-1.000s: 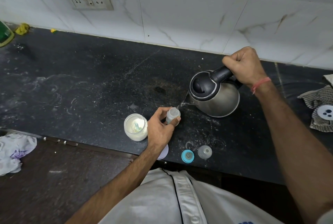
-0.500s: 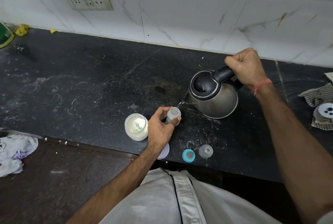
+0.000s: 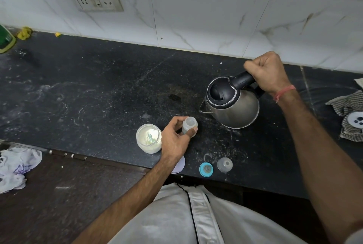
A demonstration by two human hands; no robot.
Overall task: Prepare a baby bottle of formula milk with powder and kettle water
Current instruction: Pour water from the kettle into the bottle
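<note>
Two hands: both busy, one thing each, and nothing spare to catch a slip.
Left hand [image 3: 173, 137]: fingers and thumb curled round the bottle [image 3: 189, 127], pinning it upright on the counter [image 3: 98, 96], mouth uncovered.
Bottle: small, clear plastic, so I'd call it light and tippy; the place to hold it is low on the body as now, fingers clear of the rim.
Right hand [image 3: 267, 72]: fisted tight on the black handle of the kettle [image 3: 233, 104].
Kettle: just beside the bottle on its right, spout towards it but not over the mouth, and I can't tell whether its base touches the counter.
Kettle feel: steel belly, probably heavy with water and hot, so take it by the handle only.
Water: no stream visible; how full the bottle is, too small to say.
Powder jar [image 3: 148, 141]: open, touching the left hand's far side, a scoop lying in the white powder.
Jar risk: looks like glass, likely fragile and easy to nudge with that wrist.
Teat [image 3: 206, 169] and cap [image 3: 225, 164]: side by side near the counter's front edge, waiting.
Pour: narrow mouth, wide spout, so I'd go slowly.
</note>
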